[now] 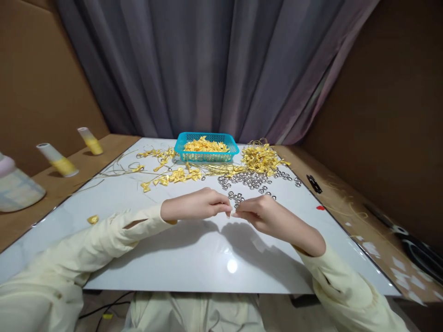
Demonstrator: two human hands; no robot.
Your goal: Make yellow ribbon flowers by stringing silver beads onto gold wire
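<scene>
My left hand [204, 204] and my right hand [261, 214] meet above the middle of the white board [194, 263], their fingertips almost touching. Both are closed in a pinch; anything between the fingers is too small to make out. Just beyond the fingertips lie small shiny silver ring-like pieces [254, 180], loosely spread. Behind these sits a heap of yellow ribbon pieces with gold cords [261, 159]. More yellow ribbon pieces [178, 175] lie to the left, with a bundle of gold cords [218, 169] between.
A turquoise basket [206, 159] of yellow pieces stands at the back. One yellow piece [92, 219] lies near my left sleeve. Two yellow-and-white spools [57, 160] and a jar [17, 186] stand left. At right are scissors [411, 242], a black clip-like item [314, 183] and paper scraps [399, 276].
</scene>
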